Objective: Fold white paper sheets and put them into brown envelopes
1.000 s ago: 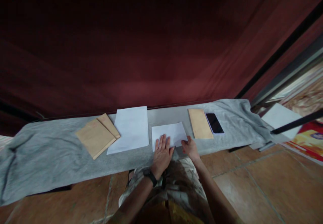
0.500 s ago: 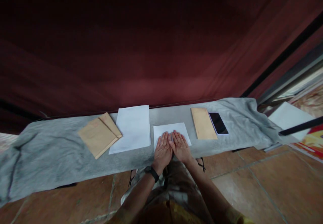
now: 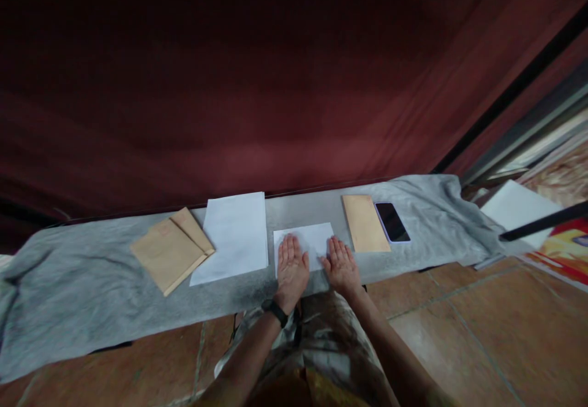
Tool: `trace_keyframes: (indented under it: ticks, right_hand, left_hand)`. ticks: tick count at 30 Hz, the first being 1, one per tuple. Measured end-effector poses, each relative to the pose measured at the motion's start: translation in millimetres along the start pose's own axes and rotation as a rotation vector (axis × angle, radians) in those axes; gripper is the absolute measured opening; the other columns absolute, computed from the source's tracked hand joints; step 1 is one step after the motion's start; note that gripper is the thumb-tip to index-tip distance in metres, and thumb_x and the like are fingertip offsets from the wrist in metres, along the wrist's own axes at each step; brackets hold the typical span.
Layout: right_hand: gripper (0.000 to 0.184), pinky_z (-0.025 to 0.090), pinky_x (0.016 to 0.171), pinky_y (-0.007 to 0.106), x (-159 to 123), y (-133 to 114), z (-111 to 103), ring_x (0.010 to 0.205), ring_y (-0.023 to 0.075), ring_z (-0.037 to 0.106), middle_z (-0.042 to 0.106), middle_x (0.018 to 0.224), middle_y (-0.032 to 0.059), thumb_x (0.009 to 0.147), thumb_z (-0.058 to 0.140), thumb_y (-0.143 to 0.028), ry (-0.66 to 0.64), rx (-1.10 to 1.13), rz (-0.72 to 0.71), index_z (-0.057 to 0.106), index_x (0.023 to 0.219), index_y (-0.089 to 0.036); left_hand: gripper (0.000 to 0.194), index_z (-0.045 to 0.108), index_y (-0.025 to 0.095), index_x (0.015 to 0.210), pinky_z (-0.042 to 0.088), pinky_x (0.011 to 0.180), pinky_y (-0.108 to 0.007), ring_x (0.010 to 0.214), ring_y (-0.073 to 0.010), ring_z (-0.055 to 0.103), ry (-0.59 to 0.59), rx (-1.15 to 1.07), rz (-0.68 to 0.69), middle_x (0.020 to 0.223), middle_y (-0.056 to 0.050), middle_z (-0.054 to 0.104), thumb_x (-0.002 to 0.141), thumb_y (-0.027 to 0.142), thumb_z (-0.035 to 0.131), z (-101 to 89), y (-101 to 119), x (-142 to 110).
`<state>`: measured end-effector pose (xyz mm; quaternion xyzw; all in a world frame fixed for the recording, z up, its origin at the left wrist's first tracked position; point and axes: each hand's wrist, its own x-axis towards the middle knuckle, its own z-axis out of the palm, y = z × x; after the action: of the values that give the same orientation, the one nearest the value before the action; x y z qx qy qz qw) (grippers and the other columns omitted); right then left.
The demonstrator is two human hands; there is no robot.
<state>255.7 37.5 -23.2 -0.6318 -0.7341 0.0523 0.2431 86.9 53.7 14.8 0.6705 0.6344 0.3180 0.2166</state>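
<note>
A folded white paper (image 3: 312,238) lies on the grey cloth (image 3: 92,278) that covers a long low table. My left hand (image 3: 291,267) lies flat and open on the paper's left part, with a black watch on its wrist. Flat and open too, my right hand (image 3: 340,265) presses on the paper's right edge. A gap of bare paper shows between the two hands. Nothing is held in either hand.
Left of the folded paper lie a larger white sheet (image 3: 234,236) and two stacked brown envelopes (image 3: 171,249). To the right are another brown envelope (image 3: 364,223) and a dark phone (image 3: 392,222). A dark red curtain (image 3: 257,89) hangs behind; tiled floor (image 3: 459,327) is below.
My right hand went from the paper's right corner to the middle beside my left hand. Both hands have since slid apart over the paper toward its left and right sides.
</note>
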Motion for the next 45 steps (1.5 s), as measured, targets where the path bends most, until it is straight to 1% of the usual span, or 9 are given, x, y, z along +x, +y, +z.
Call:
trace_keyframes:
  ticks: [3,6,9,15,20,24,27,40,45]
  right_hand:
    - [0.06,0.025,0.12,0.05,-0.3,-0.7,-1.4,0.148,0.0309,0.032,0.035,0.159,0.0176,0.102,0.037,-0.038,-0.005,-0.017,-0.016,0.035,0.153,-0.008]
    - [0.057,0.025,0.121,0.05,0.4,-1.7,-3.0,0.147,0.0299,0.033,0.038,0.158,0.0172,0.101,0.035,-0.032,-0.011,-0.043,-0.027,0.036,0.152,-0.008]
    - [0.057,0.025,0.12,0.049,1.4,-3.0,-4.0,0.146,0.0297,0.035,0.04,0.156,0.0166,0.102,0.036,-0.037,-0.006,-0.046,-0.017,0.038,0.152,-0.01]
    - [0.059,0.024,0.12,0.052,-0.6,-3.1,-4.4,0.146,0.0317,0.036,0.037,0.158,0.0164,0.102,0.04,-0.041,-0.01,0.017,0.019,0.036,0.154,-0.013]
    - [0.057,0.02,0.119,0.06,19.9,-21.1,1.3,0.147,0.0344,0.034,0.039,0.156,0.018,0.103,0.036,-0.039,-0.038,0.032,0.085,0.036,0.154,-0.012]
    - [0.052,0.023,0.121,0.051,50.9,-46.9,12.4,0.148,0.0267,0.033,0.039,0.157,0.0114,0.104,0.03,-0.034,-0.097,0.054,-0.091,0.039,0.152,-0.017]
    - [0.05,0.024,0.121,0.048,63.7,-55.3,21.7,0.146,0.0247,0.037,0.043,0.155,0.0118,0.104,0.03,-0.033,-0.116,0.045,-0.164,0.044,0.15,-0.017]
    - [0.061,0.025,0.119,0.051,43.6,-5.5,18.5,0.147,0.0312,0.033,0.036,0.157,0.0191,0.104,0.033,-0.045,-0.004,0.0,-0.005,0.037,0.153,-0.008]
    - [0.062,0.026,0.119,0.049,29.9,5.8,16.2,0.145,0.0305,0.036,0.038,0.157,0.0189,0.104,0.033,-0.046,0.031,-0.096,0.013,0.035,0.153,-0.009]
  left_hand:
    - [0.055,0.047,0.014,0.144,0.009,0.126,-0.045,0.152,-0.0244,0.021,-0.086,-0.216,0.034,0.161,-0.013,0.033,0.091,0.029,0.052,16.2,23.4,10.7]
    - [0.057,0.049,0.016,0.142,0.007,0.126,-0.046,0.152,-0.0255,0.02,-0.108,-0.313,-0.023,0.161,-0.012,0.033,0.089,0.035,0.057,28.4,32.8,21.7]
    - [0.062,0.044,0.015,0.146,0.006,0.126,-0.047,0.153,-0.0255,0.017,-0.114,-0.17,-0.01,0.162,-0.013,0.029,0.091,0.04,0.056,28.4,21.1,29.2]
    - [0.062,0.038,0.008,0.15,0.009,0.126,-0.046,0.153,-0.0263,0.016,-0.022,0.114,0.052,0.162,-0.018,0.029,0.097,0.04,0.043,7.7,-21.8,26.5]
    - [0.058,0.037,0.012,0.152,0.01,0.125,-0.05,0.153,-0.0255,0.015,-0.005,0.225,0.046,0.162,-0.015,0.029,0.098,0.033,0.039,2.3,-28.6,21.3]
    - [0.055,0.039,0.014,0.151,0.008,0.125,-0.053,0.154,-0.0252,0.014,-0.025,0.282,0.056,0.162,-0.014,0.028,0.097,0.025,0.038,3.8,-27.9,22.0]
    - [0.055,0.038,0.013,0.151,0.006,0.124,-0.055,0.154,-0.0263,0.013,-0.025,0.314,0.071,0.162,-0.016,0.026,0.097,0.021,0.036,3.1,-28.3,21.9]
    - [0.059,0.035,0.007,0.152,0.005,0.124,-0.055,0.153,-0.0285,0.014,-0.052,0.382,0.079,0.162,-0.02,0.024,0.097,0.027,0.041,0.8,-26.3,20.3]
    - [0.059,0.035,0.007,0.152,0.01,0.124,-0.054,0.153,-0.0278,0.018,-0.03,0.426,0.097,0.16,-0.019,0.03,0.097,0.026,0.039,-0.5,-28.1,22.3]
